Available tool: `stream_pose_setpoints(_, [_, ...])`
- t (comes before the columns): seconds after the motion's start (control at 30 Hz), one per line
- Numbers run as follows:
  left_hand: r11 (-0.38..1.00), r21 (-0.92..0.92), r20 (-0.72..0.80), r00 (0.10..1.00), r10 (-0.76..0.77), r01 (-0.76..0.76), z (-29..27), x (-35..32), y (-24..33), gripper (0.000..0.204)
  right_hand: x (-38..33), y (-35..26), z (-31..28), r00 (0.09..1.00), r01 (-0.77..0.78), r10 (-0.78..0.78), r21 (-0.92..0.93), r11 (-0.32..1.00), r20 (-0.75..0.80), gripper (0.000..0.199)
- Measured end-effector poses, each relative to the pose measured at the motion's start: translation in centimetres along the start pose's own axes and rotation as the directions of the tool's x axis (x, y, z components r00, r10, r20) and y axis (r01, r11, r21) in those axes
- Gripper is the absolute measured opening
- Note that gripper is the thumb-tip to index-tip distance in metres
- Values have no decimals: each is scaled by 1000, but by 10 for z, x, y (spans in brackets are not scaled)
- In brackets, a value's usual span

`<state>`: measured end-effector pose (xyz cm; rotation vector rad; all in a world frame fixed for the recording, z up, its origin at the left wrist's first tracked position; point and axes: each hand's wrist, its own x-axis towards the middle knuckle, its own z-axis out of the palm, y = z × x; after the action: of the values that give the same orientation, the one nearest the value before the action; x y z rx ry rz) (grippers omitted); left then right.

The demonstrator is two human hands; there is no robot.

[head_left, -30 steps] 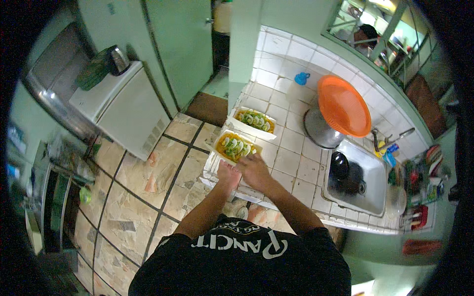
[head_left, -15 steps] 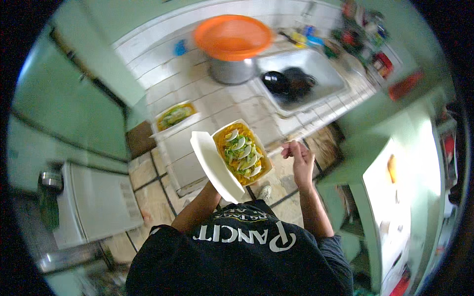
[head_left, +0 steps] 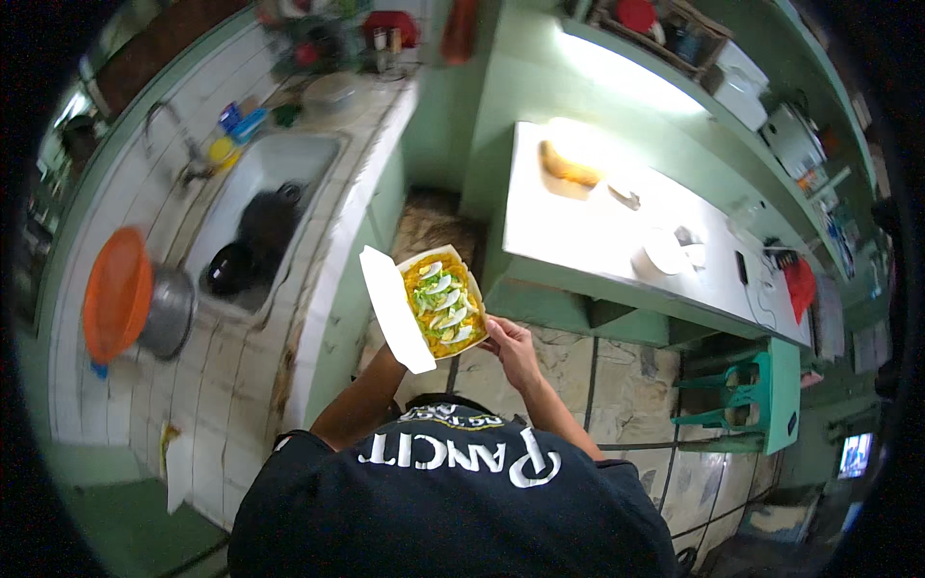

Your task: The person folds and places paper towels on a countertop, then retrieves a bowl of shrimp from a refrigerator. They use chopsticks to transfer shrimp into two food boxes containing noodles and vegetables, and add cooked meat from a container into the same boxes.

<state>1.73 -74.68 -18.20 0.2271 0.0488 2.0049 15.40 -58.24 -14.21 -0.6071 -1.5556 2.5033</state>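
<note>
In front of my chest is an open white takeout box (head_left: 393, 306), its lid folded back toward the left. Inside lie orange-yellow noodles (head_left: 469, 326) topped with a row of boiled egg slices and chopped greens. My left hand (head_left: 387, 365) bears the box from below; its fingers are hidden behind the lid and base. At the box's lower right corner, my right hand (head_left: 511, 345) grips the side wall, thumb near the rim.
On the left, a tiled counter holds a sink (head_left: 332, 149) with dark pans (head_left: 265, 229), an orange basin (head_left: 118, 294) and a metal pot (head_left: 169, 313). A white table (head_left: 597, 226) at the right carries a yellow item (head_left: 568, 166) and a white bowl (head_left: 662, 252). Green stools (head_left: 742, 390) stand beyond it.
My view has turned right, away from the counter toward the white table, the box moving along with me. My right hand, apart from the box before, now grips its corner.
</note>
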Motion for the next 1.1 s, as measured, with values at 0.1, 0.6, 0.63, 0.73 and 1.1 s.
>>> stream_pose_setpoints(0.1, [995,12,10,995,-100,100,-15,90,-19,69,24,-28,-56,997,-39,45,101,994,-63,33])
stream_pose_setpoints(0.6, [765,371,-561,784,-266,526,-149,423,21,52,254,-32,-221,875,104,18,225,969,-484,35])
stream_pose_setpoints(0.63, [735,384,-604,754,-258,559,-156,432,26,51,263,-32,-227,874,120,24,265,957,-485,36])
stream_pose_setpoints(0.73, [664,413,-694,688,-214,623,-169,449,43,48,288,-36,-229,873,158,41,361,919,-487,39])
stream_pose_setpoints(1.1, [623,562,-737,672,78,544,-119,425,67,33,314,-63,-240,810,-118,117,37,992,-575,31])
